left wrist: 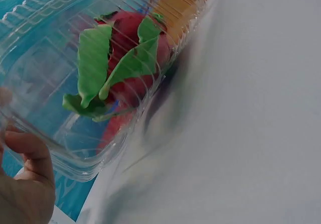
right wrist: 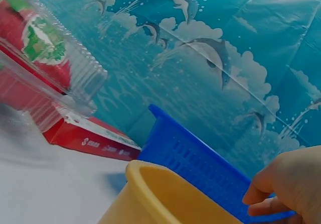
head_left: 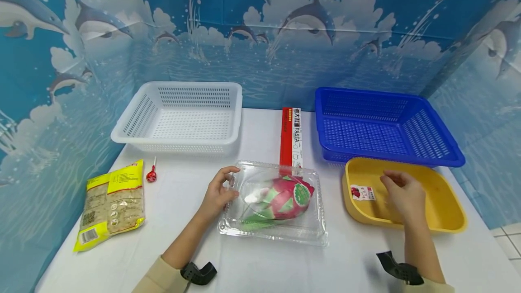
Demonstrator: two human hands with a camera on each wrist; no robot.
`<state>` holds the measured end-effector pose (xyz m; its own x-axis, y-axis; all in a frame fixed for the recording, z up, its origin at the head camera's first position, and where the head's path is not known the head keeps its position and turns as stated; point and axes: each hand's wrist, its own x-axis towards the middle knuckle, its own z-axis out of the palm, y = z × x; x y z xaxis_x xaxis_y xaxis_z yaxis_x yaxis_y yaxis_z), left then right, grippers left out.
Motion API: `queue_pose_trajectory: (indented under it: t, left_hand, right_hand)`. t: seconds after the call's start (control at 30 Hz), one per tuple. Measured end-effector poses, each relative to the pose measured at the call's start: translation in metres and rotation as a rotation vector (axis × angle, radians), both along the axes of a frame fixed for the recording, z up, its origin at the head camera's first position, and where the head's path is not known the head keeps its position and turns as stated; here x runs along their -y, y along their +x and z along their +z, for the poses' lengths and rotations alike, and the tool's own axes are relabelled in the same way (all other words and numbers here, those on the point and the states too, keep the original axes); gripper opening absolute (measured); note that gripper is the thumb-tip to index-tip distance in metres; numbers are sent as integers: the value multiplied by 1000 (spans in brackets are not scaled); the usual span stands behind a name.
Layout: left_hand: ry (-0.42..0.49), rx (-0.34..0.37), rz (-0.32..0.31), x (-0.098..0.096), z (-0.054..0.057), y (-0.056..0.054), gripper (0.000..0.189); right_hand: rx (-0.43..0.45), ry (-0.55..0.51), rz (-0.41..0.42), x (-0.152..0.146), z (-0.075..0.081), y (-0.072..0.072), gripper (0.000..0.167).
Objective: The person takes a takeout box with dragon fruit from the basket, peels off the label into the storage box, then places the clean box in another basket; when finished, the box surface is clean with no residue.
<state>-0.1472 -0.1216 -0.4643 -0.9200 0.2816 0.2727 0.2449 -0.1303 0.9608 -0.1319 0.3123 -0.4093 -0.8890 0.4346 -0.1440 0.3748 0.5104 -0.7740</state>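
My left hand (head_left: 220, 195) grips the left edge of a clear plastic container (head_left: 260, 229), thumb and fingers at its rim. Inside lies a dragon fruit (head_left: 285, 196), red with green scales and a round green-and-white sticker. From the left wrist view, the container (left wrist: 45, 83) looks tilted, with a shadow on the cloth beside it. Over the yellow basin (head_left: 441, 207) hangs my right hand (head_left: 407, 196), fingers loosely bent; I see nothing held in them. A small white label with red fruit pictures (head_left: 362, 192) shows inside the basin, left of that hand.
Behind the container lies a red-and-white pasta box (head_left: 286, 134), partly covered by it. A white basket (head_left: 179, 141) stands back left, a blue basket (head_left: 390, 148) back right, touching or close to the basin. At left are a yellow food bag (head_left: 114, 202) and a red lollipop (head_left: 151, 175).
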Motion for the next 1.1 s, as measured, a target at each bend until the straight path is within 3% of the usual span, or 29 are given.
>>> queue_pose_trajectory:
  t: [0.17, 0.4, 0.63, 1.1]
  left_hand:
    - [55, 36, 36, 0, 1, 0, 57]
    - [80, 47, 65, -2, 1, 1, 60]
    - [98, 74, 83, -2, 3, 2, 61]
    - [138, 113, 139, -2, 15, 5, 61]
  right_hand:
    - [-38, -21, -78, -2, 7, -8, 47]
    - [-112, -127, -242, -5, 13, -21, 30]
    - [-190, -363, -378, -8, 12, -30, 14]
    - [-360, -564, -408, -12, 8, -39, 17]
